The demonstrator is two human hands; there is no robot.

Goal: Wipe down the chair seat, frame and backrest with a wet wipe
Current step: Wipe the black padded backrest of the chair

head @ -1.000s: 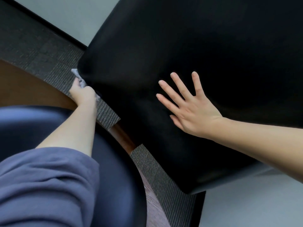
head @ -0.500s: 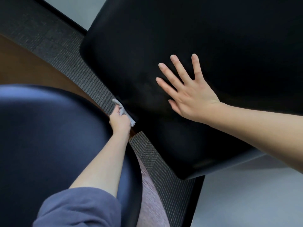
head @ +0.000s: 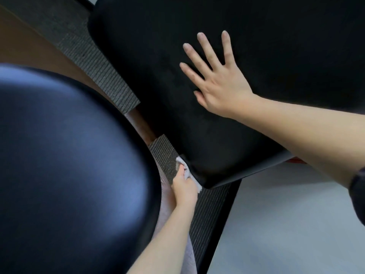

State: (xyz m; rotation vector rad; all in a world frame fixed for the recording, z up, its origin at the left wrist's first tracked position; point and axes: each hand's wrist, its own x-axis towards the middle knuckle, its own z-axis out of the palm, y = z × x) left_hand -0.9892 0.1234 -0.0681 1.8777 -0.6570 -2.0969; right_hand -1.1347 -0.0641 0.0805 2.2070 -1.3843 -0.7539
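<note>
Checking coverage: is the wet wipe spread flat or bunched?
Bunched: the wet wipe sits crumpled in the left hand at the chair corner.

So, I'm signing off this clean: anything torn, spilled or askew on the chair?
Nothing stands out. The black seat shows no visible tear or spill; the right hand rests flat on it, and the left hand presses the wet wipe to its near corner.

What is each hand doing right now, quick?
Left hand: closed around the wipe, pressing it to the edge of the chair seat.
Right hand: open, fingers spread, flat on the chair seat.
</note>
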